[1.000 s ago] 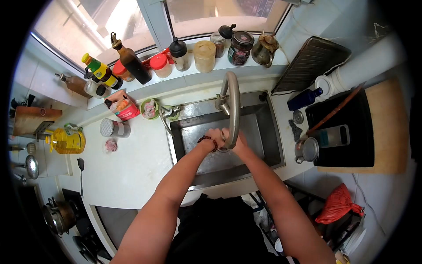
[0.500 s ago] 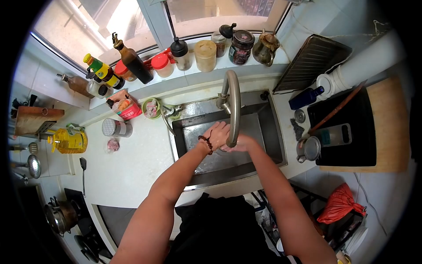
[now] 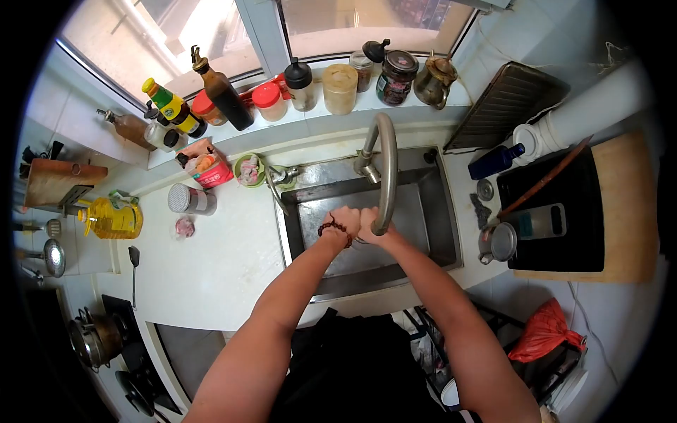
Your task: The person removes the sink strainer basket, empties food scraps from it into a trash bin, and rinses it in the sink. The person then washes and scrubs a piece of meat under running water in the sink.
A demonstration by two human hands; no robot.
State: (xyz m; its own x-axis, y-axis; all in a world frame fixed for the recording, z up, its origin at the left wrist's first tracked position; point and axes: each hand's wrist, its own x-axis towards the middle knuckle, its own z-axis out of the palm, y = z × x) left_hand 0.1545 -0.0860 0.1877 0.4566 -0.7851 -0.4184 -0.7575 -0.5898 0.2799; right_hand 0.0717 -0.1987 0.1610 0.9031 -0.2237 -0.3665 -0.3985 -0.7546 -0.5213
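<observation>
Over the steel sink [image 3: 331,271], my left hand [image 3: 343,223] and my right hand [image 3: 369,224] touch each other, both with fingers curled in. A dark red bead bracelet [image 3: 334,227] circles my left wrist. The curved faucet [image 3: 388,176] arches above, its end just over my right hand and partly covering it. Whether anything lies between the hands is too hidden to make out.
Bottles and jars, including a red-lidded jar [image 3: 269,101], line the windowsill. Left of the sink are a green bowl [image 3: 249,170], a tin [image 3: 192,199] and an oil bottle [image 3: 113,218]. A metal cup [image 3: 498,242] and black tray [image 3: 578,204] stand right.
The hands were spread and overlapping half a second ago; now their fingers are curled and they meet side by side. The view has shifted slightly.
</observation>
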